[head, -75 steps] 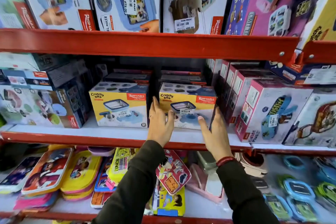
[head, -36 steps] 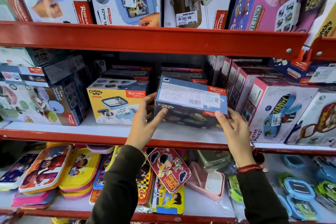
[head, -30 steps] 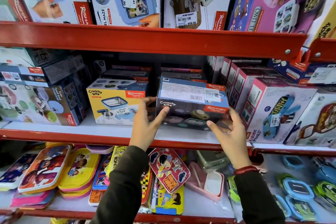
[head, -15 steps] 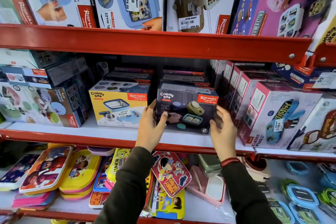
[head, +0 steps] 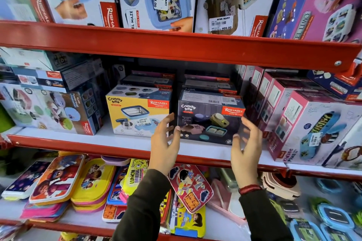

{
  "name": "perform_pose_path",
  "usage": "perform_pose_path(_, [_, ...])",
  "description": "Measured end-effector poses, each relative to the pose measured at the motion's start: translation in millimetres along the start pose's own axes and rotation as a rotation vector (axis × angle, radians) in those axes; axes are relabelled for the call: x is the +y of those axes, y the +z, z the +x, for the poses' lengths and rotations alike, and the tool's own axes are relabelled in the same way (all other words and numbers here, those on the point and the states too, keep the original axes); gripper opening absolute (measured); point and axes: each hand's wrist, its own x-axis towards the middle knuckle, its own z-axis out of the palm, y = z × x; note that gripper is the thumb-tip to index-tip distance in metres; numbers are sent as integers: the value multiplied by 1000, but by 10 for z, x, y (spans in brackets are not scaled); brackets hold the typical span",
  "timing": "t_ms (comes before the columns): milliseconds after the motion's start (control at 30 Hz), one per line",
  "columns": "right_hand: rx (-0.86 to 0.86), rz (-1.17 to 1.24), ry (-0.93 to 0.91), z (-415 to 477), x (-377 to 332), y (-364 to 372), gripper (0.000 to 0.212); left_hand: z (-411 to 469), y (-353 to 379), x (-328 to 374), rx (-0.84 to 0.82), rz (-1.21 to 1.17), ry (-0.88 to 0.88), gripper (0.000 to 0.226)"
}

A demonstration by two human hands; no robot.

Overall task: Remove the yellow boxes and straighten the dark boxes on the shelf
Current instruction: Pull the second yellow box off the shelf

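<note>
Red-edged shop shelf bears a dark box beside a yellow box; both hands hover spread, empty.

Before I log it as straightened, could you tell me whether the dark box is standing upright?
Upright: the dark box sits flat on the shelf, printed front facing out.

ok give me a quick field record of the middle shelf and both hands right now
dark box: dark box upright on middle shelf, front facing out
yellow box: yellow box on the shelf, to its left
left hand: left hand open, at the dark box's left edge
right hand: right hand open, at its right edge
held: nothing
</note>
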Motion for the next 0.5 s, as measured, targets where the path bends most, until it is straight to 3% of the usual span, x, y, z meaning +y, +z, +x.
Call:
perform_pose_path(100, [-13,61,-66,-138,-224,163,46,10,-195,8,83,-3,46,33])
perform_pose_path(200, [-155,145,-62,-286,-411,418,49,51,-416,-24,184,-13,96,30])
perform_pose_path(333, [-375,149,59,-497,-538,821,42,132,-769,-154,302,43,111,47])
perform_pose_path(400, [-447,107,113,-582,-581,1004,43,200,-985,-234,306,69,54,60])
perform_pose_path(500, [-450,6,189,-640,-589,1221,44,313,-1290,-377,185,138,-56,72])
